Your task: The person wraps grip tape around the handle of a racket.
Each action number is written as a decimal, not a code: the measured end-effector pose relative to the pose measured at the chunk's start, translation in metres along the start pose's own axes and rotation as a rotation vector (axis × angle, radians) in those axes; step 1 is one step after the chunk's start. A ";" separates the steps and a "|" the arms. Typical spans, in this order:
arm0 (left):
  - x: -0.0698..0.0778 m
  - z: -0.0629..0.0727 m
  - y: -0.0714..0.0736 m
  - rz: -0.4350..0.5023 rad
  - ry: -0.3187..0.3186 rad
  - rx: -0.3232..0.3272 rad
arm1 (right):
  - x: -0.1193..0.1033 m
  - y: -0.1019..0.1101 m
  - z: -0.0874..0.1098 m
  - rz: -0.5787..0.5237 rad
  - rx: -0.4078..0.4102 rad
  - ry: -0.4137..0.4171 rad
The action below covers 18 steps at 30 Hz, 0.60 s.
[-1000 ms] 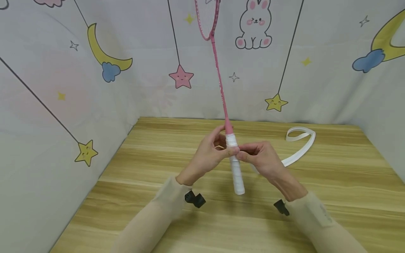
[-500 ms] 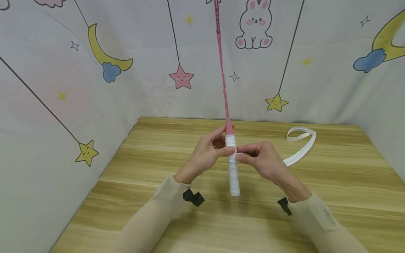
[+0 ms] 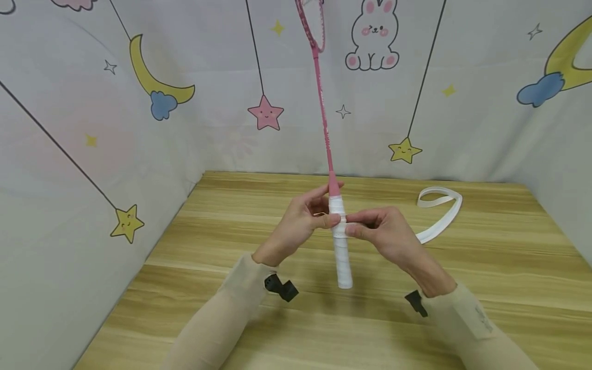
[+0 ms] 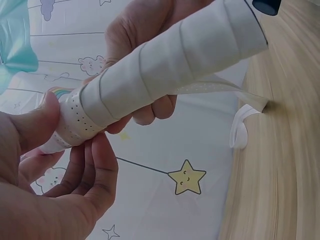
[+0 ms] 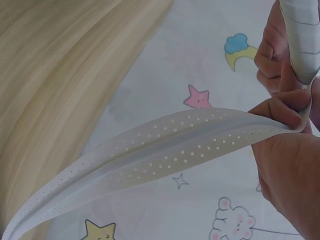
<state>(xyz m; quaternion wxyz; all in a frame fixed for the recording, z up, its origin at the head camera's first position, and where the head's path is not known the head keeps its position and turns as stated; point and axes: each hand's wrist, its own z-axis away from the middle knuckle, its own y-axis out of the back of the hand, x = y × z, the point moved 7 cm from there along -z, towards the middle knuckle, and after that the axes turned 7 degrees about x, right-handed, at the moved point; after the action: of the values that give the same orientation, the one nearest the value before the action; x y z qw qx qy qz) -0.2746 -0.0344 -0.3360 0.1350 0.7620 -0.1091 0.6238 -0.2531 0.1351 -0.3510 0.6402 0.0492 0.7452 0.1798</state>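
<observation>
A badminton racket [image 3: 322, 108] stands nearly upright in the head view, its pink head cut off at the top edge. My left hand [image 3: 298, 223] holds it by the upper white handle [image 3: 342, 262], thumb pressed on the front and fingers behind. White perforated grip tape [image 5: 165, 150] runs from the handle to my right hand [image 3: 393, 236], which pinches it between thumb and fingers close to the handle's right side. In the left wrist view, a perforated band of tape [image 4: 80, 117] lies around the handle beside the left thumb [image 4: 42, 120]. Smooth wrapping covers the handle's lower part.
The tape's loose end [image 3: 437, 192] curls on the wooden table [image 3: 259, 329] at the back right. A white printed cloth [image 3: 222, 67] hangs behind the table, with cloth walls at both sides. Small black devices [image 3: 282, 288] sit at both wrists.
The racket has turned about its long axis; its head went edge-on and now shows its strings again. The handle's lower end has shifted slightly left. Both hands keep their hold.
</observation>
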 end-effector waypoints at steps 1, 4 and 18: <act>0.000 0.000 0.000 0.003 0.000 0.000 | 0.001 0.001 0.000 -0.005 0.003 -0.006; -0.002 -0.001 0.001 0.005 0.002 0.003 | 0.004 0.001 -0.001 -0.026 0.012 -0.032; -0.005 0.000 0.002 0.047 0.083 0.007 | 0.012 -0.002 -0.002 -0.127 -0.091 -0.071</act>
<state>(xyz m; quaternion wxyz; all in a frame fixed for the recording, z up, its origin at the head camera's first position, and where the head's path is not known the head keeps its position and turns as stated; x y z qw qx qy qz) -0.2761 -0.0369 -0.3408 0.1221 0.7332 -0.1194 0.6582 -0.2573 0.1362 -0.3631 0.6778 -0.0209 0.7149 0.1704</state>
